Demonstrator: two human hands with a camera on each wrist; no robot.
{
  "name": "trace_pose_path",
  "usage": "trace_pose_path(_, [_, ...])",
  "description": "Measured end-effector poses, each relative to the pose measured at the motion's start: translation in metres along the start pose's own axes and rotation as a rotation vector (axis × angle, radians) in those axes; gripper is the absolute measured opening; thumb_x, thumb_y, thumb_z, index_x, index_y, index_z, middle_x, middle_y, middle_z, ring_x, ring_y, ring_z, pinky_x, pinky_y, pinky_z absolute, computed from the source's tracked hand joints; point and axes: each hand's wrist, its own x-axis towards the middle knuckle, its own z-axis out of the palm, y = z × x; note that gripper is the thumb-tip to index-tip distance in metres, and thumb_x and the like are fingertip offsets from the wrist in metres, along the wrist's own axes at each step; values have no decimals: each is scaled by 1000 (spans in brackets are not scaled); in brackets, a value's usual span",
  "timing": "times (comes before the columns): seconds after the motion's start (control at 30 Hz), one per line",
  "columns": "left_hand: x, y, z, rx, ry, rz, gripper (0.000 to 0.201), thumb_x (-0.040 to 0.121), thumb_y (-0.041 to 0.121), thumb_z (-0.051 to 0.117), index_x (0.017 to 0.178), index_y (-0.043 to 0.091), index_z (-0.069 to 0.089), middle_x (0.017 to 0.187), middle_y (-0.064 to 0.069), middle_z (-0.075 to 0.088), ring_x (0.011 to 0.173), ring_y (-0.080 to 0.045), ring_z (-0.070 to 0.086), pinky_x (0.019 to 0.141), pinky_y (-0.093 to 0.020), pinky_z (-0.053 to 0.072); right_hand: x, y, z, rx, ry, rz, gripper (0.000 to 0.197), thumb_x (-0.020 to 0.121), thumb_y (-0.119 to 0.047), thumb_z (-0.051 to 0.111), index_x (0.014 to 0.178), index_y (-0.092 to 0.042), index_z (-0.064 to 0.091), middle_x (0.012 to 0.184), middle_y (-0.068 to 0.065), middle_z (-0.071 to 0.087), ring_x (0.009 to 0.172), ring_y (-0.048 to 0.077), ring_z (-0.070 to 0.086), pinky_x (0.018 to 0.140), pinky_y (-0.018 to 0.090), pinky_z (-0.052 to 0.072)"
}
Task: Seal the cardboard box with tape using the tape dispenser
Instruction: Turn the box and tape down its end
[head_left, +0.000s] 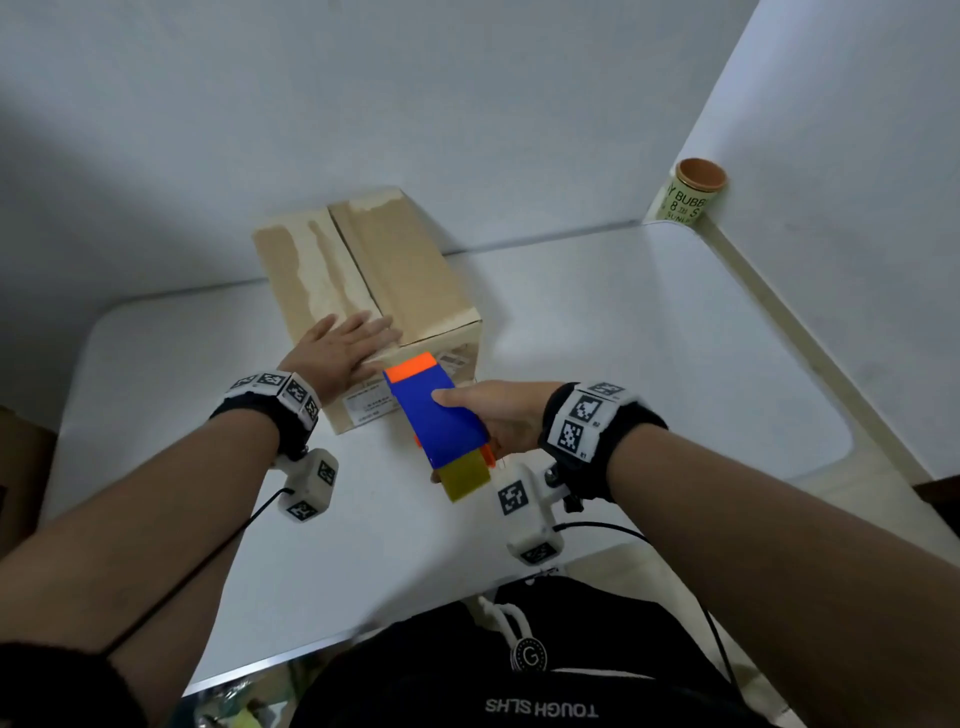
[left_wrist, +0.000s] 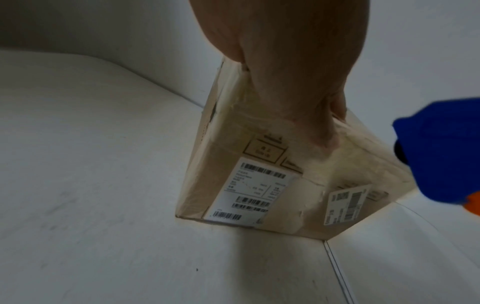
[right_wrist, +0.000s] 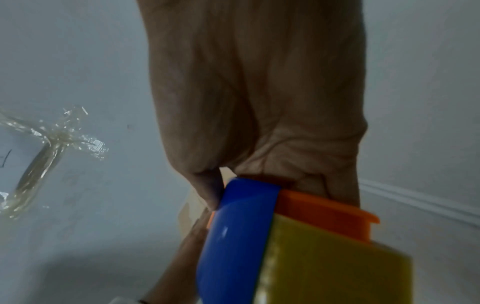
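A closed cardboard box (head_left: 395, 270) stands on the white table (head_left: 649, 338), flaps meeting along a centre seam, old tape marks on top. My left hand (head_left: 348, 345) lies flat on the box's near top edge, fingers straight; the left wrist view shows the labelled box (left_wrist: 262, 185) front under that hand (left_wrist: 285, 72). My right hand (head_left: 493, 410) grips a blue and orange tape dispenser (head_left: 441, 415) with a yellowish tape roll, its orange front end just before the box's near face. In the right wrist view the dispenser (right_wrist: 285, 246) fills the lower frame below the hand (right_wrist: 259, 102).
A cylindrical tin (head_left: 688, 195) with an orange lid stands in the far right corner by the wall. A crumpled strip of clear tape (right_wrist: 52, 148) lies on the table left of my right hand. Walls close the table at the back and right.
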Motion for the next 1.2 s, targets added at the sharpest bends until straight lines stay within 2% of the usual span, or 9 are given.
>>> trace_pose_path(0.13, [0,4,0,-2,28,-90,64,98,45,38,152,35,6,161,11,0,149,-13,3,119,-40,1,8,-2,-1,-38,67,-8,49,102,-37,37,140,-5,40,132,14,59,108,33,64,84,35,53])
trace_pose_path(0.27, [-1,9,2,-4,107,-165,67,94,42,49,151,29,18,161,3,12,149,-16,9,119,-42,0,14,-2,2,-87,114,-16,48,102,-36,37,141,-8,40,139,14,53,133,33,45,66,28,38])
trace_pose_path(0.53, [-3,17,6,-63,163,-253,76,90,38,56,152,25,16,162,4,7,149,-15,7,119,-48,3,15,1,-3,-81,108,1,46,103,-36,36,140,-9,41,137,14,55,125,32,54,66,28,44])
trace_pose_path(0.73, [2,22,-2,-260,170,-442,115,76,48,72,151,4,-4,158,-16,-17,148,-32,-1,121,-45,1,15,0,-6,-92,118,25,45,102,-35,38,140,-9,40,136,17,55,129,33,51,81,32,48])
trace_pose_path(0.8, [1,24,-4,-286,170,-415,114,77,47,72,151,5,-4,158,-16,-20,148,-31,-5,120,-48,-1,16,1,-6,-85,127,17,44,103,-34,38,140,-10,40,136,15,55,129,31,51,88,31,48])
trace_pose_path(0.9, [0,23,-4,-301,172,-395,112,79,50,68,151,9,-7,158,-12,-22,148,-24,-11,118,-52,-6,15,0,-6,-67,130,13,43,103,-30,39,140,-10,39,137,15,55,125,30,54,70,27,47])
trace_pose_path(1.0, [1,22,-5,-295,143,-421,105,79,53,66,152,14,1,160,-7,-18,149,-21,-11,115,-60,-7,17,0,-7,-56,129,14,42,101,-27,41,140,-11,40,137,14,55,107,28,58,70,27,49])
trace_pose_path(1.13, [4,28,-8,-254,62,-503,97,79,57,64,151,24,8,161,3,-16,149,-16,-10,106,-73,4,24,2,-1,-135,181,60,61,85,-41,49,138,-11,44,131,11,61,110,28,62,82,32,45])
trace_pose_path(1.2, [5,29,-10,-273,42,-518,95,79,55,64,150,25,10,161,2,-15,149,-16,-9,106,-73,12,28,4,-4,-101,203,46,55,93,-47,46,128,-5,51,115,9,68,90,20,69,73,24,51])
